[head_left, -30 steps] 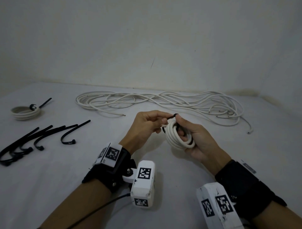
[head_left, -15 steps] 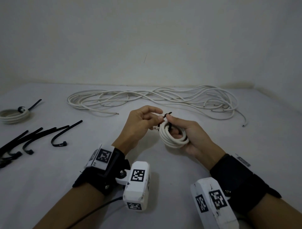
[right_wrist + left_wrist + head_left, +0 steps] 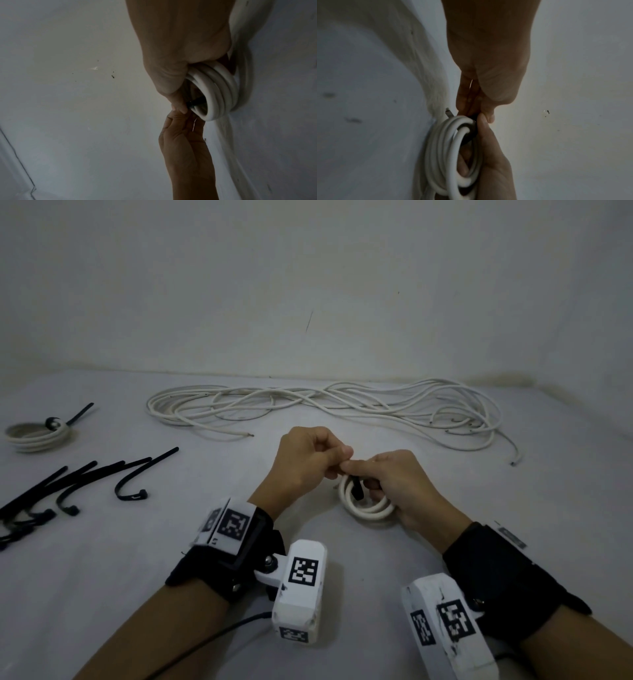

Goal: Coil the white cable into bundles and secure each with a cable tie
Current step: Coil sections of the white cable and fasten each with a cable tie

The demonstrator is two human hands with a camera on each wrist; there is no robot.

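The left hand [image 3: 308, 463] and the right hand [image 3: 400, 487] meet fingertip to fingertip just above the table [image 3: 102, 577], in front of the person. The right hand is wrapped around a small coil of white cable [image 3: 363, 505]: its fingers curl through the middle of the loops while its thumb lies along the top. The left hand has its fingers curled in, and its thumb and forefinger pinch the end of a black cable tie [image 3: 357, 489] that loops around the coil strands. In the left wrist view the black tie [image 3: 469, 129] passes around the white loops right where the two thumbs touch. In the right wrist view the coil [image 3: 217, 92] sits against the right palm, with the tie [image 3: 197, 102] showing as a short dark piece beside the thumb.

Farther out, a loose heap of white cable [image 3: 342, 405] sprawls across the back of the table. To the left lie several spare black ties [image 3: 85, 484], and beyond them, near the left edge, a finished bundle [image 3: 37, 434] already bound with a tie.
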